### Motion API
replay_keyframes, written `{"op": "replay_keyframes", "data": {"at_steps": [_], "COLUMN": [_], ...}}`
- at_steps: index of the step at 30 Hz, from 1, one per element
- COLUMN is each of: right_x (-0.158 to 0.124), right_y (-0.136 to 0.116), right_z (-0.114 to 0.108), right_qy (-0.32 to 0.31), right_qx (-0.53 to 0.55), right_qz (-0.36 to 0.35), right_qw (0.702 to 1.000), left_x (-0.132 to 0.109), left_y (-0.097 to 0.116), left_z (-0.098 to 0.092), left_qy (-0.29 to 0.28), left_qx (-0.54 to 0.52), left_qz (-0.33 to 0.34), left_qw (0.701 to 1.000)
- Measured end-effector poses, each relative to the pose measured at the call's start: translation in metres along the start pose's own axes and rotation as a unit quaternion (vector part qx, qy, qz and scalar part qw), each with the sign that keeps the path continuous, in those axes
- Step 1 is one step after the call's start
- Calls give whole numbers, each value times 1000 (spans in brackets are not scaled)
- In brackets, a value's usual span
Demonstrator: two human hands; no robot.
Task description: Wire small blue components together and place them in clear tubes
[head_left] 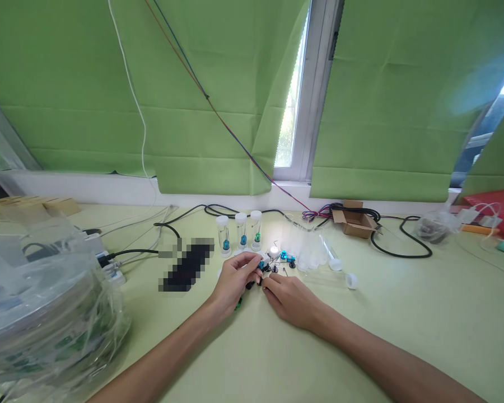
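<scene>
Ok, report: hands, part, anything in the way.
Left hand pinching blue part. Right hand close by, grip unclear. Loose parts just beyond, may crowd the hands. Three capped tubes upright behind.

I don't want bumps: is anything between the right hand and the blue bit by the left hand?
Nothing big shows between the right hand and the blue bit at the left hand. Dark bits sit right beside it, too small to tell if any block the way.
</scene>
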State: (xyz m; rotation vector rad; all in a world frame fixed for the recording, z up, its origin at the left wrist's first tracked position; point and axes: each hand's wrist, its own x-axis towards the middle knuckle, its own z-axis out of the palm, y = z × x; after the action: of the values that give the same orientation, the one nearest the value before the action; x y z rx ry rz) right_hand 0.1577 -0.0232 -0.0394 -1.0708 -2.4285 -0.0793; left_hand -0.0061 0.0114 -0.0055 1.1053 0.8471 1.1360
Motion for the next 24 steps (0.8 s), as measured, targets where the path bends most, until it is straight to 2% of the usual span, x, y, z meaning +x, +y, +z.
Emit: {"op": "replay_keyframes", "data": {"at_steps": [7,17,24], "right_x": [1,0,-1], "right_y": [5,10,6], "right_z": [-2,5,2], "right_qy": [61,94,47], "right_qx": [48,123,139], "right_qz": [8,54,14], "right_qw": [997,986,989], "left_x": [0,1,1], "left_y": [0,0,-1], "left_z": [-1,-2,-2], "left_qy": [-5,-6,-6], "left_qx": [5,8,13], "left_qz": [-1,-2,1], "left_qw": [1000,1000,1000]}}
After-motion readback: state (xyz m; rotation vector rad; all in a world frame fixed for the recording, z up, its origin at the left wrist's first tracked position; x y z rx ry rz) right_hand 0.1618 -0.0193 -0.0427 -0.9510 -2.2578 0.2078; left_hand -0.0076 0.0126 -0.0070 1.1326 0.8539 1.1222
